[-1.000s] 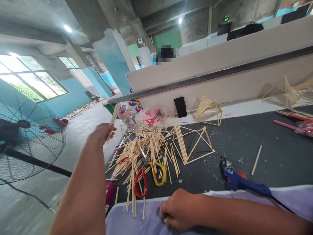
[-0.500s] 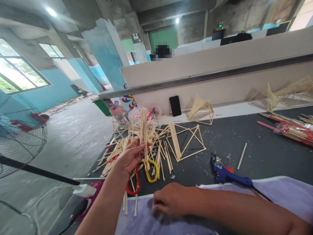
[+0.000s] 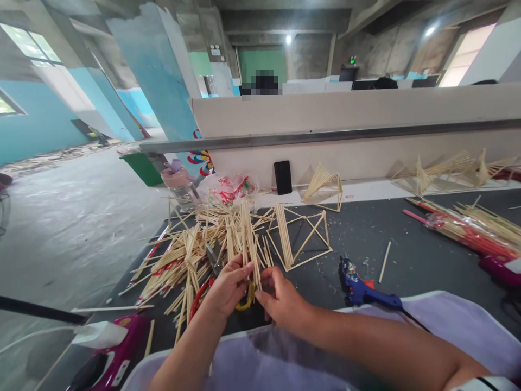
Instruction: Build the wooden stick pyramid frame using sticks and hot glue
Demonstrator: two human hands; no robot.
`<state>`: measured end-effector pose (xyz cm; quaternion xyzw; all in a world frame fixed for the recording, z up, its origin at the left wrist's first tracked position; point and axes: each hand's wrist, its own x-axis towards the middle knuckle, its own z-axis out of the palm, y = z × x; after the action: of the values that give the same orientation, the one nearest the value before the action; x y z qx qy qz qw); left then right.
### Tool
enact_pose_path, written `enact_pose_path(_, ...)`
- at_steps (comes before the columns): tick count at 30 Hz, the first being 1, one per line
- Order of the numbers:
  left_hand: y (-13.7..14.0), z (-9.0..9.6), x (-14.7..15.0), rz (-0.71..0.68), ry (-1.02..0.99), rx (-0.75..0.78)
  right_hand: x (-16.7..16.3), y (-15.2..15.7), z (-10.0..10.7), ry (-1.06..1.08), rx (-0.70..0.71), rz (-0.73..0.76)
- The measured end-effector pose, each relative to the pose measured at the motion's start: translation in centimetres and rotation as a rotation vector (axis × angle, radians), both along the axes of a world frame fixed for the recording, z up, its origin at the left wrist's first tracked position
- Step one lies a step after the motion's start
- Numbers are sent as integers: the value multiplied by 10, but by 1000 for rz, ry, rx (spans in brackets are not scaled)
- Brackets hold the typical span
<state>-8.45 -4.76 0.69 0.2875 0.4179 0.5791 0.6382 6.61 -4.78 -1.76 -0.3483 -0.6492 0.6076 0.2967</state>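
My left hand (image 3: 230,288) is closed around an upright bundle of thin wooden sticks (image 3: 246,231). Close against the bundle's lower end, my right hand (image 3: 283,298) has its thumb and fingers curled on the sticks. Partly hidden behind my left hand is a pair of scissors with a red handle (image 3: 198,300) and a yellow handle (image 3: 245,306). A large loose pile of sticks (image 3: 179,258) spreads beyond and to the left. Just right of the bundle lies a stick frame (image 3: 284,236) with several sticks side by side across it.
A blue glue gun (image 3: 368,293) lies on the right beside a single stick (image 3: 384,262). Against the partition stand a phone (image 3: 283,177) and a finished-looking stick model (image 3: 321,184). A purple power strip (image 3: 128,339) sits at lower left; packaged sticks (image 3: 468,231) lie far right.
My right hand has risen from the purple cloth to the lower end of the bundle. The bundle in my left hand has come lower and nearer. The view has turned right.
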Motion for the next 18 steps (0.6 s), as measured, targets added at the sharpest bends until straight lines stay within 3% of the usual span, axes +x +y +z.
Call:
enact_pose_path(4,-3,3,6,-98,5,2,1,6,6,-82,-7,-63)
enact_pose_path(8,-5,4,7,-190,-23,2,1,7,11,-71,-104,12)
enact_pose_path(18,-9,2,-8,-150,-63,-56,3,3,19,156,-359,177)
